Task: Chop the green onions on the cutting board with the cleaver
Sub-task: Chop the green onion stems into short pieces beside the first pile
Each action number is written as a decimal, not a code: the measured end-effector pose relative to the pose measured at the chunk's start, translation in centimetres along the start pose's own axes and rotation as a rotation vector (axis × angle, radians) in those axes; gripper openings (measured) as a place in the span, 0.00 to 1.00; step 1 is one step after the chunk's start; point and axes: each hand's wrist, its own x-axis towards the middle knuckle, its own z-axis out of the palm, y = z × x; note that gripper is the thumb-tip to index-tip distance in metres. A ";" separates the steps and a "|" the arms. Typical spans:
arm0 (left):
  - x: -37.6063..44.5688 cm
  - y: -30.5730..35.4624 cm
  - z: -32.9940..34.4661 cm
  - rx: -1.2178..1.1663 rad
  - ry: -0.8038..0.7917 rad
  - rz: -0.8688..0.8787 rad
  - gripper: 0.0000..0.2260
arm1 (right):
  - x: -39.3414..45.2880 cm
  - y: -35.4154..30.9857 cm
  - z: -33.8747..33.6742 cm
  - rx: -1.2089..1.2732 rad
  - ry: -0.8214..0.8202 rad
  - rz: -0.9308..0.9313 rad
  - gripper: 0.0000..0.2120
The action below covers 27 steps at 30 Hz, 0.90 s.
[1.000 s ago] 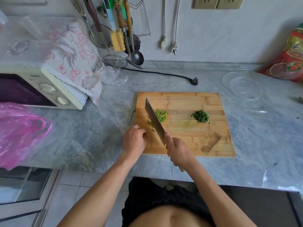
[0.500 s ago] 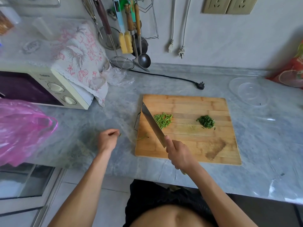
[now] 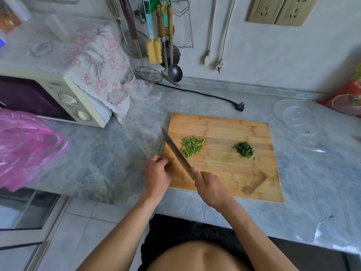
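Note:
A wooden cutting board (image 3: 224, 130) lies on the grey marble counter. On it sit a pile of light green onion pieces (image 3: 192, 146) and a smaller pile of dark green chopped onion (image 3: 244, 149). My right hand (image 3: 211, 189) grips the handle of the cleaver (image 3: 176, 151), whose blade slants across the board's left part, just left of the light green pile. My left hand (image 3: 156, 175) is at the board's left edge, beside the blade. Its fingers are curled and pinch a small green onion scrap (image 3: 172, 160).
A microwave (image 3: 58, 98) under a floral cloth stands at the left, with a pink plastic bag (image 3: 25, 147) in front. Utensils (image 3: 162, 45) hang on the wall behind. A black plug and cord (image 3: 239, 106) lie behind the board. A clear bowl (image 3: 297, 118) sits at the right.
My left hand went out left over the counter and has come back to the board's left edge. The cleaver stayed over the board's left part in my right hand.

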 end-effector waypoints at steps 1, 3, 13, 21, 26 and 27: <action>0.0 0.2 0.1 -0.001 0.005 -0.002 0.08 | 0.1 0.1 0.0 -0.039 -0.012 0.021 0.30; 0.4 0.3 0.2 0.014 0.001 0.009 0.07 | 0.2 0.2 -0.2 -0.100 -0.039 0.043 0.27; 2.2 0.9 1.6 0.113 0.004 -0.028 0.05 | 0.6 0.3 -0.4 -0.154 -0.064 0.072 0.29; 2.2 0.1 1.8 0.145 -0.007 -0.040 0.05 | 0.7 1.0 -0.1 -0.080 0.021 -0.065 0.23; 2.1 0.3 1.9 0.143 -0.009 0.016 0.08 | 2.9 3.9 1.1 -0.302 0.285 -0.160 0.26; 2.1 0.4 1.9 0.147 -0.004 0.014 0.08 | 3.0 4.4 1.2 -0.427 0.326 -0.231 0.24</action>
